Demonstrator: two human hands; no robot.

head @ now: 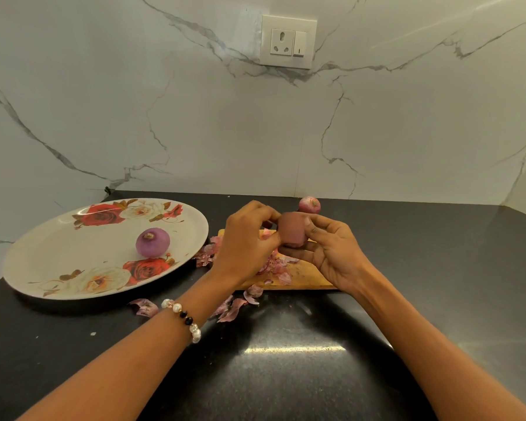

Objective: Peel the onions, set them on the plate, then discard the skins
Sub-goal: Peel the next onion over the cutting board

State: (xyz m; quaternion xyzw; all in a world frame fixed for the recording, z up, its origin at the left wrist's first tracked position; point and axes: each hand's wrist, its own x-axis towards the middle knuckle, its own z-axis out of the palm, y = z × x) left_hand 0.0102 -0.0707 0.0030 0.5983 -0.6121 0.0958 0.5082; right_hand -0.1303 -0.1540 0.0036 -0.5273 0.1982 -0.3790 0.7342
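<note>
The right hand (331,253) cradles a reddish onion (291,233) from beneath and behind, thumb pressed on its upper right side, fingers curled under it. The left hand (248,238) meets the onion's left side with fingertips bunched together, apparently pinching at a strip of skin; the exact contact is hidden behind the knuckles. A beaded bracelet (182,319) circles the left wrist.

Both hands hover above a wooden cutting board (304,279) that lies near the middle of the dark counter (286,375), toward its back edge. Loose pink skins (274,264) are heaped on the board, and more have spilled over its front and left edges onto the counter.

Behind the hands, close to the counter's back edge, a second onion (309,205) waits, seemingly unpeeled. To the left, a large floral plate (58,262) holds one peeled purple onion (152,242), which rests toward the plate's right side.

To peel well here, the right hand should probably hold firm but turn the onion a little after each strip, while the left pulls the skin from one cut end toward the other, over the board, so scraps fall together. A thin papery layer may tear; pinching lower and closer to the flesh should help.
</note>
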